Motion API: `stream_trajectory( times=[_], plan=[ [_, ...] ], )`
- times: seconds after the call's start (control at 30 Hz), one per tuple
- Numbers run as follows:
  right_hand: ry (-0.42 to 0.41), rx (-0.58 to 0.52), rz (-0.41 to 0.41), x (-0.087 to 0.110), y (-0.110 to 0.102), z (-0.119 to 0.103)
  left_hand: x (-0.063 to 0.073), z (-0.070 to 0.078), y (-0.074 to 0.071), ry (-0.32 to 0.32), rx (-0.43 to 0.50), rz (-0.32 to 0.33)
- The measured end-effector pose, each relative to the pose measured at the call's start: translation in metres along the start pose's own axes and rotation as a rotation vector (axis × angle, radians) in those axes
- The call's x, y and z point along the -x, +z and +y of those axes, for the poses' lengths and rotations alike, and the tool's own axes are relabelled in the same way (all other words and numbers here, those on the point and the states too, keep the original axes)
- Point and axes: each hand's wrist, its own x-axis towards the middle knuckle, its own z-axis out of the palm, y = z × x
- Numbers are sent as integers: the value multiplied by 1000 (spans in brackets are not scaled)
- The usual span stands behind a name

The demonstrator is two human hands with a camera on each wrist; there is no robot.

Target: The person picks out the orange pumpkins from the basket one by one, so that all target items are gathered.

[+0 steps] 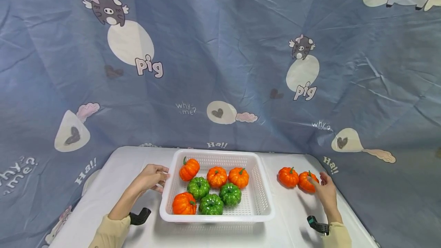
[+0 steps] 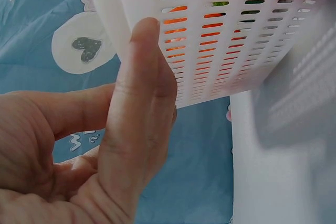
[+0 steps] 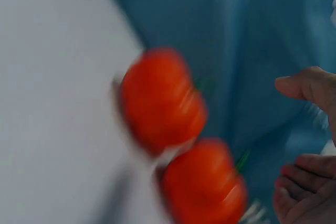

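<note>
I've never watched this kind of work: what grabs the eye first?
Probably the white basket mid-table, with four orange pumpkins and three green pumpkins inside. Two loose orange pumpkins sit to its right, the right hand close by. Behind is a big blue cloth printed with cartoon pigs.

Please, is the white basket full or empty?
Neither: the basket is partly filled. Four orange pumpkins and three green pumpkins lie inside, with free space on the right.

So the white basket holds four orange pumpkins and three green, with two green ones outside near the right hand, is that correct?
Not quite: the two pumpkins outside near the right hand are orange, as the head view shows.
</note>
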Motion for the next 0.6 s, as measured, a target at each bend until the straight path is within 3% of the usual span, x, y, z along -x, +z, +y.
stream_trajectory(
  times=[0.1,0.3,0.43,0.6],
  plan=[
    [-67,-47,-16,12,1,-31,1,0,0,-9,-2,-1],
    [-236,-92,-126,49,14,-85,0,1,-1,-12,-4,-7],
    [-328,-104,-190,72,30,-103,0,1,-1,-16,-2,-6],
    [-374,-170,-296,91,54,-109,0,0,-1,-14,-1,-6]
  ],
)
